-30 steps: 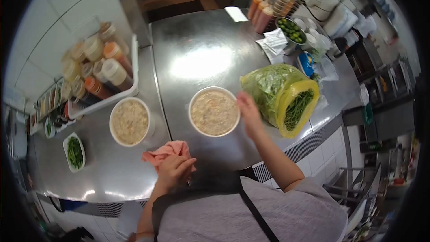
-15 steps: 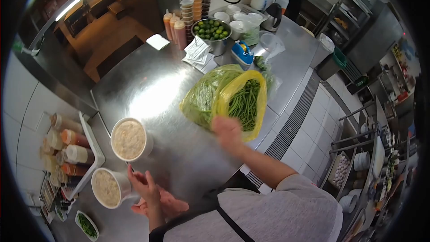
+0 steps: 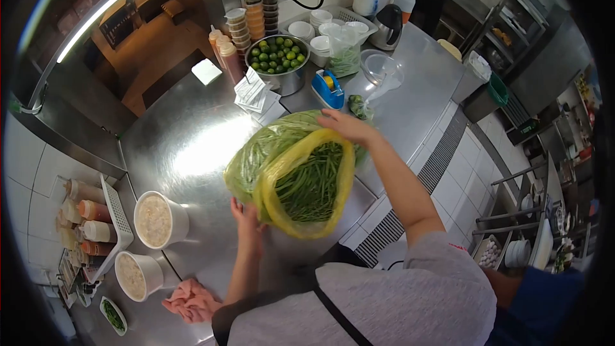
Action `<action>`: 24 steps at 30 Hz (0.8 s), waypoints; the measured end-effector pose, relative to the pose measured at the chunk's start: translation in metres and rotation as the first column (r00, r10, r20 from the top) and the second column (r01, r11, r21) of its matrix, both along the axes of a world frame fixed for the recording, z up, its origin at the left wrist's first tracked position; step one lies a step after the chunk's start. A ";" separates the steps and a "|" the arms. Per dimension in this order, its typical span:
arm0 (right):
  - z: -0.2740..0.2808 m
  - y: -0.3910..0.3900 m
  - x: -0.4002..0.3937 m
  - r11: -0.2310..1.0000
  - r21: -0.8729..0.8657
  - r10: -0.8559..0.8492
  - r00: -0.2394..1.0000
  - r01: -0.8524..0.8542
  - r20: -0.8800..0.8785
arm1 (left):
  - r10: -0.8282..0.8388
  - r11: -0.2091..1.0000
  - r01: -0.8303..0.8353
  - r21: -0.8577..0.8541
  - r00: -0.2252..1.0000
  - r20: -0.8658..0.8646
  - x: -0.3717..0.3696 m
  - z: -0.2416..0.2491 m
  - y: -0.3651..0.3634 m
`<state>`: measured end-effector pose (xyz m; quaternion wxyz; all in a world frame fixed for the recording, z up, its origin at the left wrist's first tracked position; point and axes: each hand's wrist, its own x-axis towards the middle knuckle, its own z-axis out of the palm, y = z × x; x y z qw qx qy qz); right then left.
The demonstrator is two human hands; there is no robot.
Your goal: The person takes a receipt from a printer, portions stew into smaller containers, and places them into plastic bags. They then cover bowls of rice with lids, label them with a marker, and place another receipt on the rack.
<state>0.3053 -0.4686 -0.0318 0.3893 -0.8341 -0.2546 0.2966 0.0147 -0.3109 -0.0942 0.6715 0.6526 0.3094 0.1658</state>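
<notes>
A yellow-green plastic bag [image 3: 272, 182] of long green beans [image 3: 311, 182] stands on the steel counter with its mouth open toward me. My left hand [image 3: 248, 224] is at the bag's near left side, fingers apart, partly against the plastic. My right hand [image 3: 346, 127] lies across the far right rim, fingers stretched out over the plastic. A crumpled pink cloth [image 3: 192, 301] lies beside my left forearm.
Two white tubs of pale food [image 3: 155, 220] stand left, near sauce bottles [image 3: 96, 211] in a white basket. Behind the bag are a bowl of limes [image 3: 278, 64], a blue tape dispenser [image 3: 328, 90] and paper slips [image 3: 252, 91]. A blue sleeve [image 3: 544, 304] shows at lower right.
My left hand has moved from beside the tubs and the pink cloth to the bag's left side. My right hand has gone from the bag's near edge to its far rim. The view has shifted.
</notes>
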 end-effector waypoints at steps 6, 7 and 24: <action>-0.031 0.036 0.021 0.995 0.093 0.007 0.950 0.023 -0.311 | 0.338 0.764 -0.203 -0.612 0.935 0.112 0.050 0.001 0.002; -0.028 0.035 0.022 0.994 0.110 0.039 0.917 0.006 -0.398 | 0.285 0.786 -0.128 -0.604 0.943 0.171 0.050 -0.008 0.007; 0.050 -0.116 0.014 0.684 0.651 0.030 0.879 0.330 -0.477 | -0.076 0.666 0.292 -0.686 0.942 0.327 0.088 0.145 -0.057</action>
